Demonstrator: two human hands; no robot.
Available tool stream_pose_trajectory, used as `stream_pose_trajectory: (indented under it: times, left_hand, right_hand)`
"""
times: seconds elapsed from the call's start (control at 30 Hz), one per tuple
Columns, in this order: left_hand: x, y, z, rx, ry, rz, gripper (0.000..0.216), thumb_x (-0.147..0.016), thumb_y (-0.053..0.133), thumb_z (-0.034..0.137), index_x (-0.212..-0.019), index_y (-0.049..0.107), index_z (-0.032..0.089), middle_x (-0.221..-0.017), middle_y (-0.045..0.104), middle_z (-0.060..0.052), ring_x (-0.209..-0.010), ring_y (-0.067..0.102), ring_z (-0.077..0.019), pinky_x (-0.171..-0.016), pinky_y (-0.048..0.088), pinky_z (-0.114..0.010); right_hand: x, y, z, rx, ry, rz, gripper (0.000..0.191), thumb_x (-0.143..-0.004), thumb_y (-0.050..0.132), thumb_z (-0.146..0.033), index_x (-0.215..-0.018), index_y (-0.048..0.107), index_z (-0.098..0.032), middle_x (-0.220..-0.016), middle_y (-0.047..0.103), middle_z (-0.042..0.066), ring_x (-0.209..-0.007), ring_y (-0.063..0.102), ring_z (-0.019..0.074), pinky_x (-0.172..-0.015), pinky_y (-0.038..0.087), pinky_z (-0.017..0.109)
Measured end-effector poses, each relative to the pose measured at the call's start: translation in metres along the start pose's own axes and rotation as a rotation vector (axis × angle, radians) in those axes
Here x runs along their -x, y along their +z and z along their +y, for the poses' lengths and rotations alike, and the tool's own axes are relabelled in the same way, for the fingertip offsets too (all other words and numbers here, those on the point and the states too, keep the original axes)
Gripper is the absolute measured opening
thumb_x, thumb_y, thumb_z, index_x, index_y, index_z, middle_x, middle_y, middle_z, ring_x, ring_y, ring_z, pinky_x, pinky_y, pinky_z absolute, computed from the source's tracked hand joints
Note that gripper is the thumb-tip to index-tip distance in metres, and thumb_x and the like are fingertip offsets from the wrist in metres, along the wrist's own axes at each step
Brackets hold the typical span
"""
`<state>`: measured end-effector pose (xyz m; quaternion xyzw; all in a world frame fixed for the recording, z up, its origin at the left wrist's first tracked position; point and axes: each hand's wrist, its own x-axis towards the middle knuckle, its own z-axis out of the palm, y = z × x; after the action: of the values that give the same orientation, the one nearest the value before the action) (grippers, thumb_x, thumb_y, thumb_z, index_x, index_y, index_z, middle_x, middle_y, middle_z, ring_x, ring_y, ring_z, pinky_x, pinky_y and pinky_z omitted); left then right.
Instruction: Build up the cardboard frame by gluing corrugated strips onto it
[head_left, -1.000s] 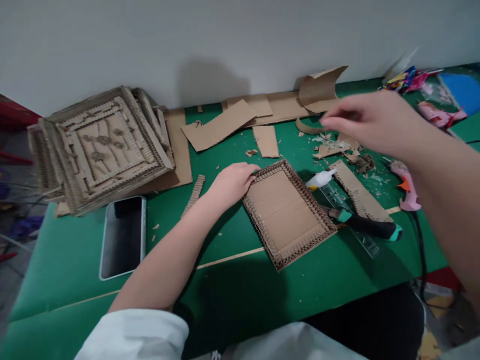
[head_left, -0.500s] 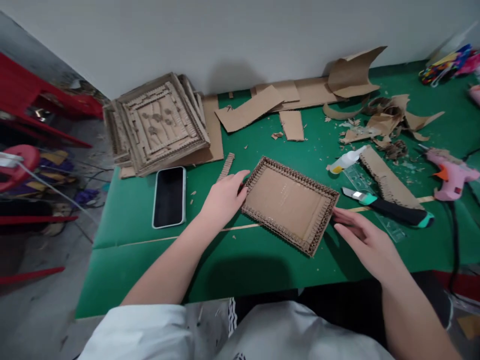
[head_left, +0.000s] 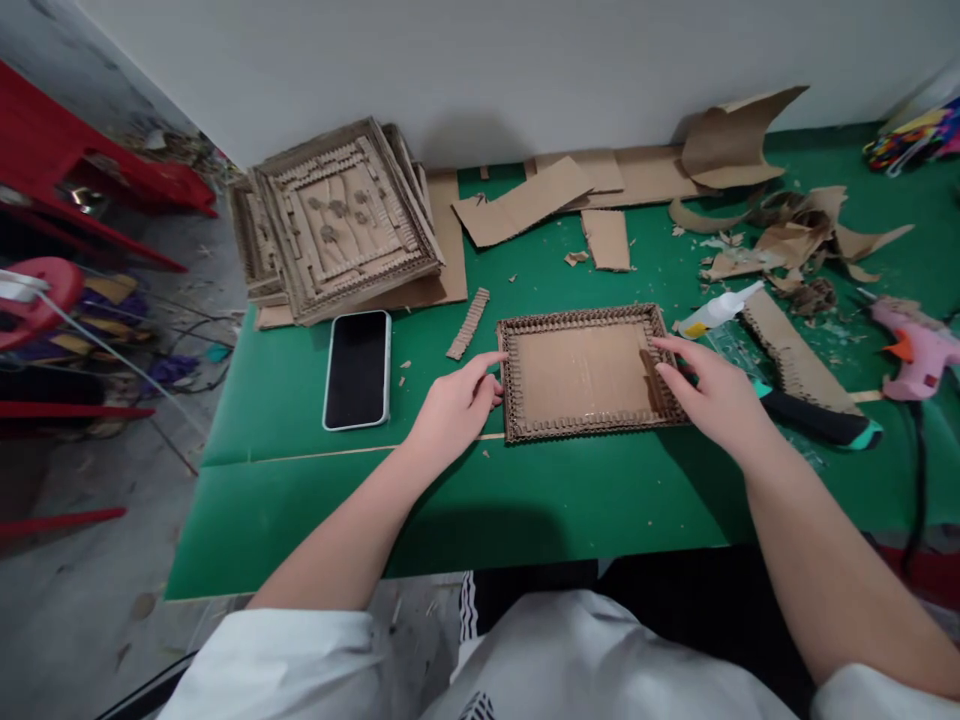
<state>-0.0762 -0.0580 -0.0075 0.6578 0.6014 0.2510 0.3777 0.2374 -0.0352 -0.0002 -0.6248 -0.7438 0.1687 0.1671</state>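
A shallow rectangular cardboard tray with rims of corrugated strips lies on the green table, its long sides running left to right. At its left end, my left hand has the fingertips closed against the rim. The thumb and forefinger of my right hand grip the right rim, and its shadow falls inside the tray. A narrow corrugated strip lies beyond my left hand. Close to my right hand are a small glue bottle and a black and green utility knife, whose blade end is hidden behind the hand.
A phone lies at the left, below stacked, decorated cardboard frames. Cardboard pieces and torn scraps lie along the wall. A pink glue gun with its cord is at the right. Red stools stand beside the table.
The tray has turned counterclockwise, so its long sides now run nearly level across the view. My right hand has moved up onto the right rim; my left hand stays at the left end.
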Motion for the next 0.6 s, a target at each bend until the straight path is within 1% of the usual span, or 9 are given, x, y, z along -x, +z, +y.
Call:
stream_pose_trajectory:
  times: [0.1,0.17,0.27,0.33,0.37,0.43,0.6]
  left_hand:
    - [0.000,0.002,-0.002,-0.012,0.029,0.020,0.037,-0.093,0.036,0.023,-0.125,0.054,0.023,-0.085,0.069,-0.001,-0.074,0.068,-0.0108,-0.073,0.059,-0.025]
    - [-0.001,0.002,-0.002,-0.091,0.071,0.073,0.035,-0.093,0.038,0.023,-0.122,0.057,0.022,-0.086,0.070,-0.002,-0.076,0.068,-0.0124,-0.075,0.059,-0.028]
    - [-0.003,0.002,-0.002,-0.293,0.238,0.205,0.029,-0.093,0.040,0.022,-0.111,0.063,0.020,-0.098,0.071,-0.006,-0.094,0.066,-0.0175,-0.088,0.055,-0.035]
    - [-0.006,0.003,-0.002,-0.390,0.366,0.257,0.028,-0.093,0.040,0.022,-0.107,0.065,0.019,-0.106,0.069,-0.009,-0.103,0.063,-0.0197,-0.093,0.052,-0.038]
    - [-0.008,0.004,-0.002,-0.422,0.412,0.267,0.027,-0.093,0.041,0.021,-0.106,0.065,0.018,-0.109,0.068,-0.010,-0.106,0.062,-0.0205,-0.095,0.051,-0.039]
    - [-0.010,0.007,-0.003,-0.467,0.464,0.267,0.026,-0.093,0.043,0.021,-0.107,0.065,0.018,-0.113,0.065,-0.012,-0.109,0.060,-0.0221,-0.097,0.049,-0.041]
    - [-0.012,0.012,-0.006,-0.535,0.509,0.216,0.031,-0.091,0.039,0.013,-0.111,0.062,0.017,-0.120,0.061,-0.014,-0.116,0.057,-0.0242,-0.099,0.048,-0.044]
  right_hand:
    - [-0.004,0.000,0.002,0.031,-0.081,0.060,0.037,-0.091,0.045,-0.030,-0.123,0.059,-0.019,-0.131,0.059,0.012,-0.123,0.054,0.0277,-0.100,0.047,0.050]
    - [0.000,0.000,0.005,0.046,-0.135,0.159,0.034,-0.090,0.046,-0.026,-0.120,0.061,-0.019,-0.127,0.062,0.012,-0.120,0.056,0.0265,-0.101,0.045,0.050]
    - [0.010,-0.002,0.011,0.064,-0.186,0.370,0.029,-0.090,0.047,-0.021,-0.113,0.065,-0.021,-0.113,0.068,0.010,-0.108,0.063,0.0235,-0.097,0.049,0.046]
    - [0.015,-0.002,0.015,0.070,-0.204,0.464,0.027,-0.089,0.048,-0.018,-0.109,0.066,-0.021,-0.104,0.070,0.010,-0.099,0.065,0.0219,-0.091,0.052,0.041]
    - [0.017,-0.002,0.017,0.072,-0.213,0.485,0.026,-0.089,0.048,-0.017,-0.107,0.066,-0.021,-0.101,0.071,0.009,-0.097,0.066,0.0214,-0.089,0.053,0.040]
    - [0.019,-0.001,0.020,0.071,-0.221,0.481,0.027,-0.088,0.048,-0.016,-0.107,0.066,-0.021,-0.100,0.070,0.009,-0.095,0.066,0.0213,-0.088,0.053,0.039]
    - [0.019,0.002,0.023,0.055,-0.223,0.460,0.028,-0.087,0.048,-0.014,-0.106,0.067,-0.021,-0.099,0.070,0.009,-0.094,0.065,0.0219,-0.086,0.053,0.039]
